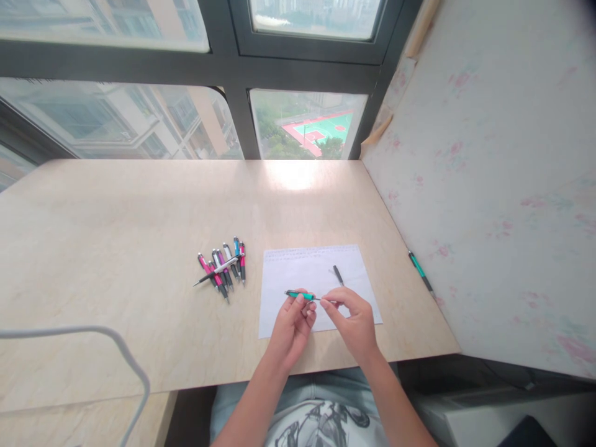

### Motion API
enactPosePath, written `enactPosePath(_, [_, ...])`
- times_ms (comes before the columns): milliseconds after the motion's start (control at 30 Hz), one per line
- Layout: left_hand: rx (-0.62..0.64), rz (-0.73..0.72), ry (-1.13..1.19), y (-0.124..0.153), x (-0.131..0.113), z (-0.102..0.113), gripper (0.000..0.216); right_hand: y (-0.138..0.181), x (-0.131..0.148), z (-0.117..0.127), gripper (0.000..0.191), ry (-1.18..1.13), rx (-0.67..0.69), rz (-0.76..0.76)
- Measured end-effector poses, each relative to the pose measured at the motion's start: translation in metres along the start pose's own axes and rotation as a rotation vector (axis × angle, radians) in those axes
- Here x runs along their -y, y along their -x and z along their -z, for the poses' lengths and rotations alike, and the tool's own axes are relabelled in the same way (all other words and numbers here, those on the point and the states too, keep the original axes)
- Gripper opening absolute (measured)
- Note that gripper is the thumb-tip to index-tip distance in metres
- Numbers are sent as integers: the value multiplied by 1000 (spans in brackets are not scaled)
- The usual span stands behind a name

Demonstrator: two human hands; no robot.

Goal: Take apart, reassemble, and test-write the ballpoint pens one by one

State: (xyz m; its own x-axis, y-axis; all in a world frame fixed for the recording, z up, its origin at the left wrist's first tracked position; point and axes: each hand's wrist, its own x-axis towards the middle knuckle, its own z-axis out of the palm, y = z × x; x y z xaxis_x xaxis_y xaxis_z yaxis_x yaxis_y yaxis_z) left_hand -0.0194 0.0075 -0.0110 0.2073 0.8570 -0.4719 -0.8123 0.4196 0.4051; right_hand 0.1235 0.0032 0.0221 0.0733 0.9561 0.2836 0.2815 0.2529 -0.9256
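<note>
My left hand (292,326) is closed around the barrel of a teal pen (298,295), held level over a white sheet of paper (313,273). My right hand (354,320) pinches the thin refill (326,300) that sticks out of the pen's right end. A small dark pen part (338,275) lies on the paper just beyond my hands. To the left of the paper, several pens (223,268) in pink, white, blue and black lie in a loose bunch on the table.
The beige table (116,248) runs up to a large window at the back and a pale flowered wall on the right. Another teal pen (421,273) lies at the table's right edge by the wall. A white cable (116,347) loops over the near left corner.
</note>
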Motion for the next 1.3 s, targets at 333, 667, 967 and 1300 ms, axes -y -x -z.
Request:
enactPosePath(333, [-14, -36, -14, 1, 2, -2, 21, 2, -11, 6, 8, 86, 76, -30])
enactPosePath(667, [-27, -83, 34, -6, -7, 8, 22, -46, -31, 16, 16, 977, 181, -36])
enactPosePath(967, [-14, -68, 45, -3, -4, 6, 22, -64, -33, -7, 19, 1190, 320, -86])
enactPosePath(1300, [-28, -104, 44, -5, -9, 2, 22, -48, -36, 3, 13, 570, 237, -68])
